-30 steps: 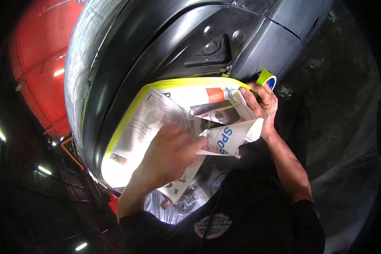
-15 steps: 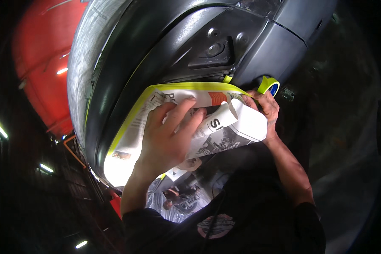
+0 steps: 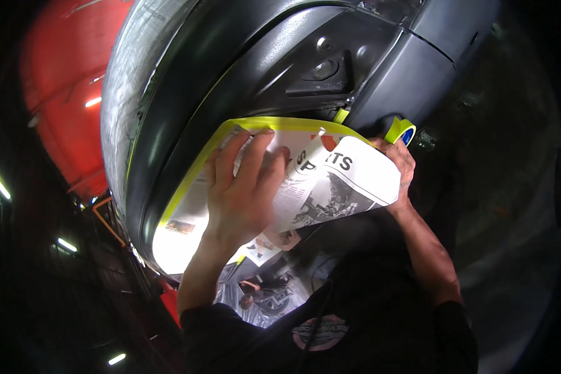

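A sheet of newspaper (image 3: 355, 177) hangs along a dark car body panel (image 3: 280, 50), its top and left edges bordered by yellow-green masking tape (image 3: 280, 123). My left hand (image 3: 243, 187) lies over the paper's upper left part, fingers spread, the tips near the taped edge. At the paper's upper right corner my right hand (image 3: 402, 171) is closed around a roll of masking tape (image 3: 405, 132) with a blue core. Its fingers are partly hidden behind the paper.
A short tape tab (image 3: 341, 116) sticks up beside the panel seam. Clear plastic film (image 3: 121, 106) covers the bodywork at left, near a large red surface (image 3: 68, 81). Below the paper, a wheel (image 3: 275, 300) and more plastic film show.
The newspaper's curled flap has opened out and lies flatter. My left hand has moved slightly up and left toward the taped edge; my right hand keeps nearly the same place.
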Motion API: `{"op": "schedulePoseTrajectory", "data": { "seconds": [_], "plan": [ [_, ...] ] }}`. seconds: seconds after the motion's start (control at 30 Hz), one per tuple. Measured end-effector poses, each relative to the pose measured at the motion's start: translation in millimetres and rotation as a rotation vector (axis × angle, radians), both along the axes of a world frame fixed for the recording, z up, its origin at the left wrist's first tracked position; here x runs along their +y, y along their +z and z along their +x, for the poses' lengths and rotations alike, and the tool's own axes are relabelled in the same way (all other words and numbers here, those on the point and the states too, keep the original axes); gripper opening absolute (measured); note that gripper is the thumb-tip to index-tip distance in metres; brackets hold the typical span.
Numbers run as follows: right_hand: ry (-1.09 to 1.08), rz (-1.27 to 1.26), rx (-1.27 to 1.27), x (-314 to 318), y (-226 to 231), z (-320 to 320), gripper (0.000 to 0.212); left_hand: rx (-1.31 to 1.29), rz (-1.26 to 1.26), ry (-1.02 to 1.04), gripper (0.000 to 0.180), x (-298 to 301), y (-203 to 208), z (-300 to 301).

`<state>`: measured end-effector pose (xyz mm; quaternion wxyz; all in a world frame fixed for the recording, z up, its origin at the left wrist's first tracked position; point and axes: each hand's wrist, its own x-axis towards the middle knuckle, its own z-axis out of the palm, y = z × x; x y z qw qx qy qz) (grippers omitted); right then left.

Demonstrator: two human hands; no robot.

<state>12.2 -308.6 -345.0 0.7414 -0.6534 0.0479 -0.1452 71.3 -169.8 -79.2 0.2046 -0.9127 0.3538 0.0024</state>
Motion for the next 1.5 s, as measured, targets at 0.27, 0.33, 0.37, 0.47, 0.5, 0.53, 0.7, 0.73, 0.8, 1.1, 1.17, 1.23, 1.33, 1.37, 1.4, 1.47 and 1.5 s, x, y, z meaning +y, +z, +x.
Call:
{"op": "schedulePoseTrajectory", "data": {
  "seconds": [0.27,0.33,0.37,0.47,0.5,0.53,0.7,0.73,0.8,1.1,1.17,1.23,1.33,1.37,1.4,1.47,1.5],
  "plan": [
    [0.014,0.102,0.048,8,-9,-12,0.026,-0.048,0.036,-0.101,0.017,20,-3,1],
    [0.044,0.212,0.139,17,-12,-21,0.027,-0.048,0.038,-0.104,0.017,22,-2,1],
    [0.063,0.249,0.166,20,-12,-25,0.027,-0.038,0.027,-0.096,0.019,25,-1,0],
    [0.086,0.381,0.197,28,-23,-35,0.026,0.051,-0.044,-0.057,0.027,25,-1,-4],
    [0.085,0.445,0.215,31,-30,-39,0.025,0.115,-0.090,-0.029,0.031,14,5,-5],
    [0.089,0.558,0.220,31,-24,-38,0.025,0.181,-0.127,0.004,0.036,7,9,-9],
    [0.064,0.589,0.165,34,-24,-35,0.030,0.399,-0.284,-0.027,0.021,2,-7,-41],
    [0.054,0.396,0.116,33,-25,-32,0.031,0.448,-0.345,-0.031,0.018,5,-10,-45],
    [0.008,0.062,0.015,28,-20,-24,0.032,0.544,-0.467,-0.036,0.018,12,-13,-52],
    [-0.061,-0.050,-0.105,12,-8,-11,0.032,0.757,-0.583,0.193,0.031,9,2,-61],
    [-0.064,-0.060,-0.123,8,-5,-8,0.029,0.790,-0.566,0.245,0.033,11,4,-63],
    [-0.018,0.072,0.038,8,-6,-8,0.022,0.836,-0.558,0.274,0.032,13,5,-64],
    [0.029,0.137,0.114,2,-12,-3,0.020,0.900,-0.547,0.261,0.028,15,2,-66],
    [0.033,0.210,0.158,2,-13,-2,0.023,0.905,-0.534,0.241,0.025,16,0,-67],
    [0.040,0.196,0.154,1,-12,-1,0.023,0.910,-0.520,0.221,0.023,17,0,-67],
    [0.058,0.162,0.149,-3,-11,1,0.021,1.007,-0.514,0.289,0.025,18,4,-63],
    [0.041,0.106,0.074,-3,-16,3,0.017,1.055,-0.510,0.322,0.028,18,8,-60]
  ]
}}
